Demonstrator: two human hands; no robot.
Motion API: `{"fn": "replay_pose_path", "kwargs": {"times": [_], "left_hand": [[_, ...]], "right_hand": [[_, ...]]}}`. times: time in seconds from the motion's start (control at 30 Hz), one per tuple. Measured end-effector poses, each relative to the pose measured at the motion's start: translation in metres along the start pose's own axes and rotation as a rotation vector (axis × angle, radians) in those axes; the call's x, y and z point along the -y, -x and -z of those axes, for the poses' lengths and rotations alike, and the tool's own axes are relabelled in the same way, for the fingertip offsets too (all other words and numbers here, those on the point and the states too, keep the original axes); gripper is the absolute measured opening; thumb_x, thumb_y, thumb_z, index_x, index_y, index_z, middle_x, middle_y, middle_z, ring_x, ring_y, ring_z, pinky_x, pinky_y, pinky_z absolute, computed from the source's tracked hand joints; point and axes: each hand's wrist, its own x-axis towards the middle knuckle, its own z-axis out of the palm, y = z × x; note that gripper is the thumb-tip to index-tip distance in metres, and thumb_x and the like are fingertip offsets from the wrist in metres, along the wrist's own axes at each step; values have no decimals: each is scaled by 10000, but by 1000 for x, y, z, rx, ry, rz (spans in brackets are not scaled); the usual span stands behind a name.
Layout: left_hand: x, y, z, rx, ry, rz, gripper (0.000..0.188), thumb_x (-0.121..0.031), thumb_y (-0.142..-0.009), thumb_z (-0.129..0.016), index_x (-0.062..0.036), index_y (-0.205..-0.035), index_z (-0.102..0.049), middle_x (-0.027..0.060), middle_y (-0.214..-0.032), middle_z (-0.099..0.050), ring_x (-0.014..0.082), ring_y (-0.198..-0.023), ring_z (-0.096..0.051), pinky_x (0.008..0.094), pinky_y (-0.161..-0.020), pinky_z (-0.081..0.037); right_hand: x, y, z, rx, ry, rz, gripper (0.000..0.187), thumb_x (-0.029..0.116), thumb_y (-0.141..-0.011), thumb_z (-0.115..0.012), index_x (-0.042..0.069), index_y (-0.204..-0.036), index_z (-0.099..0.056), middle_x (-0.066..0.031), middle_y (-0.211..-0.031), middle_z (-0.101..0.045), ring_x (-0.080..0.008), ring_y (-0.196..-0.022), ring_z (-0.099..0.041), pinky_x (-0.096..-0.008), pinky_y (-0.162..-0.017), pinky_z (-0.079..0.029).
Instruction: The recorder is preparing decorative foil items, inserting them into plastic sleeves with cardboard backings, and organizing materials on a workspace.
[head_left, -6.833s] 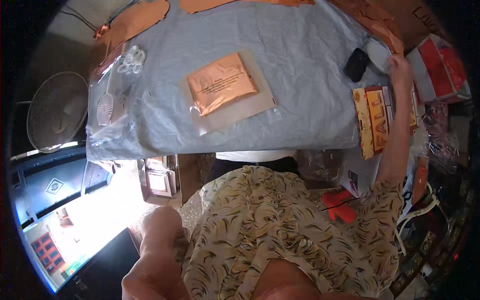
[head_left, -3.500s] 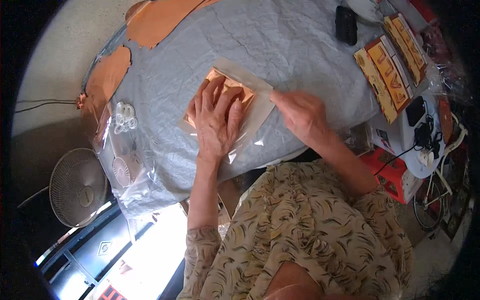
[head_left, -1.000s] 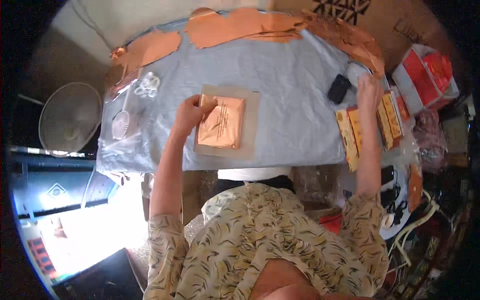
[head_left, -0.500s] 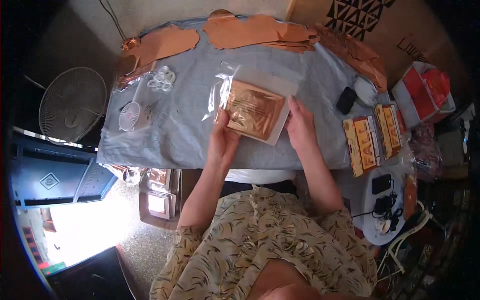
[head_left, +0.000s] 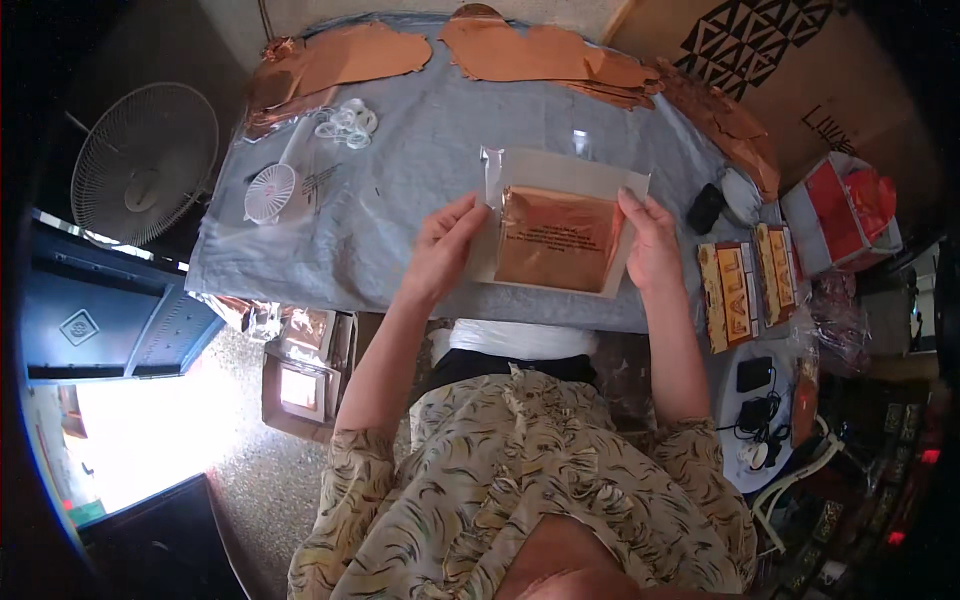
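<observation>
A clear plastic bag (head_left: 558,168) hangs between my two hands above the front of the table. Inside it lies a flat, square copper-brown piece (head_left: 560,262), seemingly soft sheet material, in front of a pale backing; dark print shows across the bag. My left hand (head_left: 442,246) pinches the bag's left edge, fingers curled. On the opposite edge, my right hand (head_left: 653,240) grips with its thumb on top, and its other fingers are mostly hidden behind. The bag is held nearly level, its print facing me.
Tan and copper-brown sheets (head_left: 530,52) line the table's far edge. On the grey-covered table (head_left: 400,200) at left lie a white hand fan (head_left: 270,193) and white bands (head_left: 348,124). At right are a black object (head_left: 705,207), yellow printed packs (head_left: 728,295) and a red-and-white box (head_left: 835,210).
The bag has moved right and turned to lie straighter. Its loose left flap now looks flattened. My left hand has shifted to the bag's left edge; my right hand has moved slightly right.
</observation>
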Motion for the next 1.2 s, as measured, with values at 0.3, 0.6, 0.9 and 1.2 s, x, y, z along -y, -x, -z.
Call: {"fn": "replay_pose_path", "kwargs": {"times": [0.3, 0.6, 0.9, 1.2], "left_hand": [[-11, 12, -27, 138, -87, -190, 465, -184, -1044, -640, -36, -1473, -539, 33, -1346, -669, 125, -1192, -628, 297, -1041, -492], [-38, -3, -37, 8, 6, -121, 388, -285, -1071, -606, 12, -1308, -690, 134, -1260, -728, 182, -1163, -668, 327, -1041, -505], [-30, 4, -36, 30, 120, -104, 395, -250, -1067, -612, 61, -1306, -664, 176, -1274, -718, 233, -1167, -683, 361, -1042, -527], [-24, 15, -78, 145, 66, -19, 354, -220, -1089, -581, 14, -1342, -665, 95, -1225, -734, 157, -1111, -673, 308, -983, -541]], "right_hand": [[-5, 12, 3, 9, -33, -73, 229, 174, -1008, -689, 12, -1163, -734, -38, -1153, -749, -114, -1091, -665, -281, -992, -471], [-5, 20, -8, -39, 79, -59, 273, 195, -1021, -674, -17, -1187, -719, -59, -1117, -738, -126, -1051, -665, -292, -946, -508], [-16, 22, 8, -43, -39, -47, 304, 186, -1003, -693, -31, -1216, -700, -74, -1117, -737, -163, -1060, -673, -315, -955, -508], [24, 33, -64, 65, 1326, 1072, 266, 79, -775, -832, 80, -1034, -772, -10, -1063, -687, -229, -1023, -622, -417, -935, -450]]}}
